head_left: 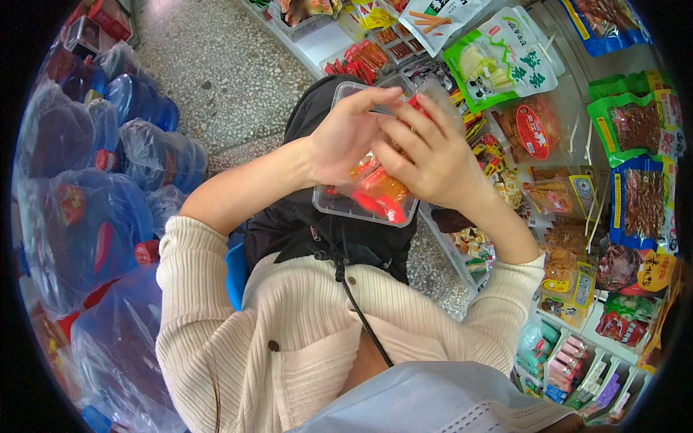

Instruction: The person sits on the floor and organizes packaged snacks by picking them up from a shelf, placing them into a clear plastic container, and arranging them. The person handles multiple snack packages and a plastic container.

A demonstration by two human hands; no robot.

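A clear plastic box (346, 201) rests on the lap over black trousers, with small red and orange snack packets (381, 189) in its near part. My left hand (349, 132) is cupped over the box, palm turned to the right; some of its fingers are hidden. From the other side, my right hand (433, 154) curls its fingers over several packets, which are pressed between the two palms. Translucent plastic (441, 100) shows beyond the right fingertips. How far the left fingers close is hidden by the right hand.
Large blue water bottles (86, 227) in plastic film crowd the left side. Snack bags hang on the right, including a green-and-white one (501, 62). Below them a shelf tray (471, 238) holds small wrapped snacks. Speckled floor (216, 65) lies ahead; a blue seat edge (234, 276) shows.
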